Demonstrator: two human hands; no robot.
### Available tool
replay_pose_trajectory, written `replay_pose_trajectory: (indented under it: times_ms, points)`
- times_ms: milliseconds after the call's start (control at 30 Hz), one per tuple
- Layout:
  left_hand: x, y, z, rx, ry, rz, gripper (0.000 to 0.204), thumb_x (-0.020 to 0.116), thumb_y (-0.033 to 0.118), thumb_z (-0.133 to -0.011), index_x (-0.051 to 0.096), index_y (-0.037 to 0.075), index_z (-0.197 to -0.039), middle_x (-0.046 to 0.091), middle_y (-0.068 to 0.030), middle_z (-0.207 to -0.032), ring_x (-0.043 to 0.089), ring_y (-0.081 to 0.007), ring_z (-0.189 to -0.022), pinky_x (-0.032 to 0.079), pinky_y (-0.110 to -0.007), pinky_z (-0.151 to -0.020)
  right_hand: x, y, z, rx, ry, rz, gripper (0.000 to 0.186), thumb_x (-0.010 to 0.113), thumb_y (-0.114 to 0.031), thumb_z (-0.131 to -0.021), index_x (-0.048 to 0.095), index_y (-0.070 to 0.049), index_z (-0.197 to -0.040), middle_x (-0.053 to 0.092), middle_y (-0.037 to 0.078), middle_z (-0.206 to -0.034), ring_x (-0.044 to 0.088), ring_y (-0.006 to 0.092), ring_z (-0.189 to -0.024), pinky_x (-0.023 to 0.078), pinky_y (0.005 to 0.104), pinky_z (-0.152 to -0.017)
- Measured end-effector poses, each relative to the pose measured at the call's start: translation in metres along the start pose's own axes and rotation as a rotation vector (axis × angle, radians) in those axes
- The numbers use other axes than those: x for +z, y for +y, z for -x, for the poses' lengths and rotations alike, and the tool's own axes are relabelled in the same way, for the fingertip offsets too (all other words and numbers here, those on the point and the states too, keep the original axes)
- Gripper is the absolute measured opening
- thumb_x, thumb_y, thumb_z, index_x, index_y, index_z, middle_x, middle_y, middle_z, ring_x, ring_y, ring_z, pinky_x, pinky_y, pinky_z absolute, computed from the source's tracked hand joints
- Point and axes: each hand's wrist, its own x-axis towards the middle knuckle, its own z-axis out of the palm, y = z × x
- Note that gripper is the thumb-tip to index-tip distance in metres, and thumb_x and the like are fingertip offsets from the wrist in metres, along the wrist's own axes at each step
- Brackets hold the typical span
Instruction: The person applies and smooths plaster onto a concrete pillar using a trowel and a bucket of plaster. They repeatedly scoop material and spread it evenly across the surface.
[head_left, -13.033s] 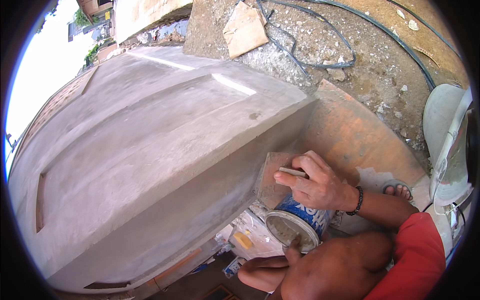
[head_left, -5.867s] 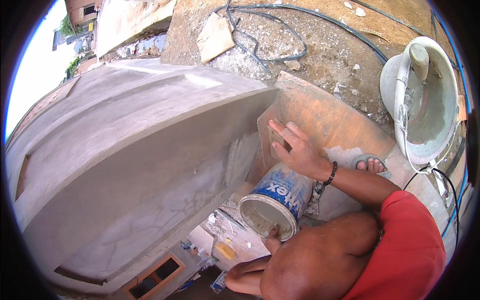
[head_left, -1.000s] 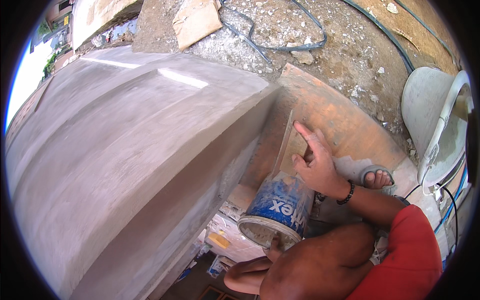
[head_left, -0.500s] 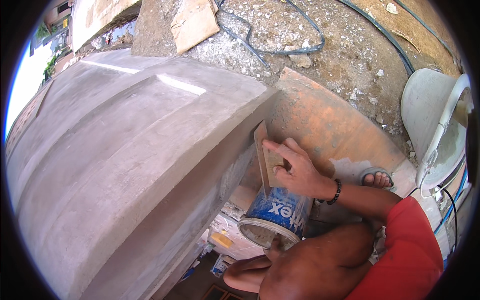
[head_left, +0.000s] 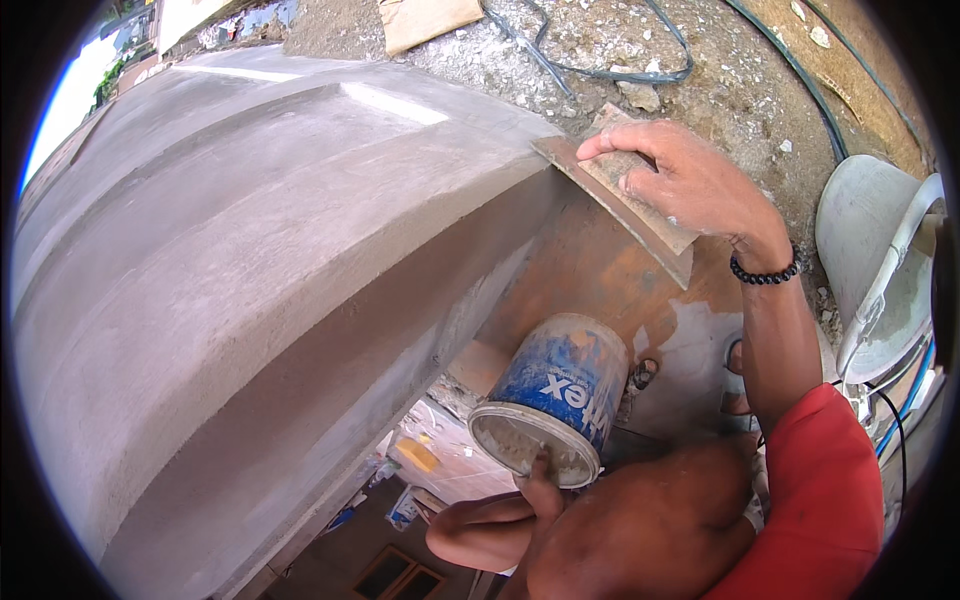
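Note:
My right hand [head_left: 690, 185] grips a flat wooden plastering float [head_left: 660, 250], fingers over its handle block. The float's tip is at the far corner of the grey cement slab [head_left: 300, 240], tilted along the slab's end. Below, a blue and white paint bucket [head_left: 565, 385], smeared with cement, leans with its mouth toward me. My left hand [head_left: 541, 482] is closed on the near rim, a finger showing inside; the rest is partly hidden by my leg. What the bucket contains is hard to make out.
A dusty orange-brown board [head_left: 600, 270] lies beyond the bucket. At right stands a pale cement-stained tub [head_left: 870, 250]; at far centre, a cable [head_left: 620, 75] crosses rubble near a cardboard piece [head_left: 430, 22]. My sandalled foot [head_left: 737, 375] is near the board.
My right hand has moved up and away with the float, from just above the bucket to the slab's far corner. The bucket is now more exposed, and the view has shifted slightly.

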Motion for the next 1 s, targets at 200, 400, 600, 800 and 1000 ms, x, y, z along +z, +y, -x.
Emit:
replay_pose_trajectory:
  times_ms: [200,400,600,800,1000]
  points:
    - [0.013,0.017,0.012,-0.003,0.043,-0.084,0.057,0.064,-0.002,-0.083,0.043,-0.002,-0.136,0.056,-0.0155,-0.124,0.059,-0.0272,-0.106,0.051,-0.041,-0.091,-0.013,-0.063,-0.047,-0.133,-0.203,-0.028,0.043,0.055,-0.013,-0.085,0.064,-0.01,-0.127,0.067,0.007,-0.123,0.059,0.022,-0.111,0.044,0.035,-0.101]
    - [0.03,0.028,0.018,-0.007,0.013,-0.061,0.058,0.062,-0.004,-0.084,0.04,-0.002,-0.138,0.054,-0.0161,-0.128,0.058,-0.0274,-0.109,0.052,-0.041,-0.091,-0.073,-0.143,-0.018,-0.06,0.021,-0.388,0.047,0.057,-0.009,-0.084,0.063,-0.006,-0.13,0.066,0.007,-0.107,0.058,0.0129,-0.086,0.047,0.0228,-0.08]
    - [0.013,0.015,0.012,0.013,-0.004,-0.007,0.064,0.063,-0.004,-0.084,0.036,-0.003,-0.142,0.053,-0.0168,-0.131,0.056,-0.0283,-0.113,0.05,-0.041,-0.095,0.037,-0.033,0.034,-0.012,0.577,-0.387,0.055,0.064,-0.008,-0.088,0.052,-0.003,-0.141,0.061,0.013,-0.125,0.058,0.0171,-0.109,0.047,0.0323,-0.094]
    - [0.01,0.01,0.006,0.043,-0.119,0.048,0.066,0.065,-0.005,-0.083,0.036,-0.003,-0.142,0.053,-0.0166,-0.132,0.056,-0.0281,-0.115,0.047,-0.04,-0.098,0.117,-0.006,0.05,0.058,0.658,-0.263,0.059,0.061,-0.007,-0.089,0.046,0.0,-0.145,0.057,0.021,-0.136,0.054,0.0281,-0.126,0.039,0.0364,-0.108]
    - [0.015,0.016,0.011,0.032,-0.13,0.064,0.065,0.065,-0.006,-0.082,0.038,-0.002,-0.141,0.053,-0.016,-0.132,0.056,-0.0278,-0.115,0.047,-0.04,-0.1,0.135,-0.017,0.017,0.073,0.594,-0.078,0.059,0.059,-0.012,-0.091,0.045,0.0,-0.146,0.058,0.021,-0.105,0.056,0.0336,-0.1,0.044,0.041,-0.093]
